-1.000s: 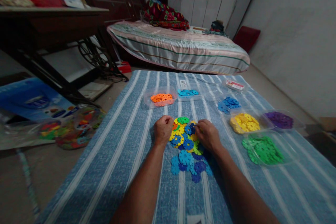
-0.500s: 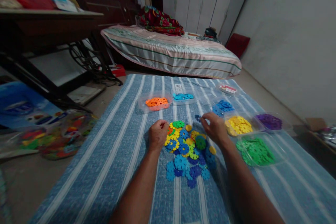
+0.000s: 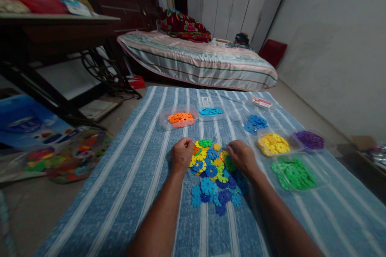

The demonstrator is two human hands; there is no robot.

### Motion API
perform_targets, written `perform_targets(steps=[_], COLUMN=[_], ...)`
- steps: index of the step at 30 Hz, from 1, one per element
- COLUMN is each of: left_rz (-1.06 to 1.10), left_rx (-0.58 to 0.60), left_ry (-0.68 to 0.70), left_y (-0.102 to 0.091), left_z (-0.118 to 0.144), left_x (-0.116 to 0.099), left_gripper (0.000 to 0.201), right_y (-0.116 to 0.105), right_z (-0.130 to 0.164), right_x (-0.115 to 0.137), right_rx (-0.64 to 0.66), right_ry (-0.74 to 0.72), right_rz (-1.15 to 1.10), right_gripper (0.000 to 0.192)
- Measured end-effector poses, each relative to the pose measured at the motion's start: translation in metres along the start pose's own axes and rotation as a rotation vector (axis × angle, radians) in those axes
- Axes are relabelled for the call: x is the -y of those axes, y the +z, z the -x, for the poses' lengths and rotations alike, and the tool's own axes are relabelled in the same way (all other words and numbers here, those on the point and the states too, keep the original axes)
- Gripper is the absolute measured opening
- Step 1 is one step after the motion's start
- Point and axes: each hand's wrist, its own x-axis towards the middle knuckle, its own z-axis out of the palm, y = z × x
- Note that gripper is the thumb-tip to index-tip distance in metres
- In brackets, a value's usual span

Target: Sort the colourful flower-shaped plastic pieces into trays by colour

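A mixed pile of notched plastic discs (image 3: 208,186) in yellow, green, orange and several blues lies on the striped cloth between my hands. My left hand (image 3: 182,156) rests at the pile's left edge, fingers curled and thumb pressed to the index finger; anything in that pinch is hidden. Over the pile's right side is my right hand (image 3: 243,157), its fingers bent down by a dark green disc (image 3: 230,164) and a yellow one. Its fingertips are partly hidden, and I cannot make out what they grip.
Clear plastic boxes hold sorted discs: orange discs (image 3: 181,119), light blue discs (image 3: 211,111), blue discs (image 3: 256,122), yellow discs (image 3: 274,144), purple discs (image 3: 309,139) and green discs (image 3: 294,173). A small red-and-white box (image 3: 261,103) sits at the far right. Beyond stands a bed (image 3: 193,56).
My right hand has come down and slightly nearer onto the pile's right side. The dark blue disc seen at its fingertips is out of sight now. My left hand has stayed in place.
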Motion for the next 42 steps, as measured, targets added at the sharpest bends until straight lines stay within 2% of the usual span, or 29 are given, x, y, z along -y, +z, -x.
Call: perform_targets(steps=[3,7,13,31,38,42], left_rz=[0.0,-0.01,0.006,-0.01,-0.028,-0.044], left_rx=[-0.004,-0.009,-0.007,-0.011,-0.016,-0.01], left_ry=[-0.005,-0.017,-0.006,-0.019,-0.005,-0.002], left_y=[0.0,0.001,0.001,0.001,0.001,0.002], left_z=[0.0,0.0,0.0,0.0,0.001,0.0], left_x=[0.0,0.0,0.001,-0.004,-0.003,-0.001], left_gripper=[0.014,0.013,0.014,0.012,0.013,0.014], right_y=[0.007,0.009,0.01,0.012,0.009,0.009], right_z=[0.011,0.015,0.015,0.016,0.015,0.012], right_x=[-0.004,-0.008,-0.007,-0.007,-0.004,0.006], right_rx=[0.039,0.012,0.03,-0.007,0.031,0.041], right_ry=[0.041,0.025,0.04,0.009,0.0,-0.065], right_rz=[-0.088,-0.194,-0.233,-0.197,-0.182,-0.123], right_gripper=[0.021,0.02,0.021,0.022,0.022,0.021])
